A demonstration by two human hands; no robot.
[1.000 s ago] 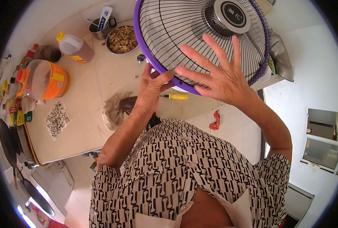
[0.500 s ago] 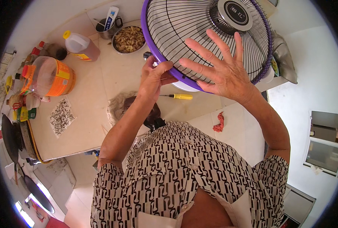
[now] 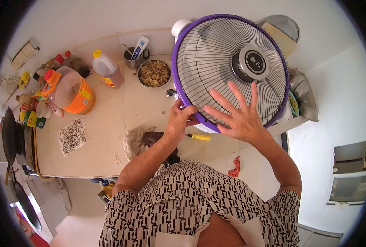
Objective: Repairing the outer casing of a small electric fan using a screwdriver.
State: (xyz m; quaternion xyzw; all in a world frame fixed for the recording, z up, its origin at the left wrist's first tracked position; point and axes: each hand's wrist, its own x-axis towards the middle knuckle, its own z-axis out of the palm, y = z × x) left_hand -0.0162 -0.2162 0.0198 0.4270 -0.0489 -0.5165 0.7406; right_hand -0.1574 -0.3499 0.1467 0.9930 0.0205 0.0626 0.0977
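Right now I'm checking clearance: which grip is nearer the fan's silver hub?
Right. The right grip is spread open in front of the grille, just below the hub in view; the left grip holds the purple rim, farther off to the lower left.

A cream counter (image 3: 107, 111) carries a clear orange-labelled plastic bottle (image 3: 81, 97) near its back left corner, a white dark-specked sheet (image 3: 73, 136) toward the left edge, a translucent yellow-capped jug (image 3: 108, 71), grey metal mug (image 3: 134, 64) and round metal bowl (image 3: 145, 85) along the back edge, a beige cloth (image 3: 133, 143) and yellow-handled screwdriver (image 3: 201, 137) toward the front edge, and a purple-rimmed round fan (image 3: 237, 66) rightward.
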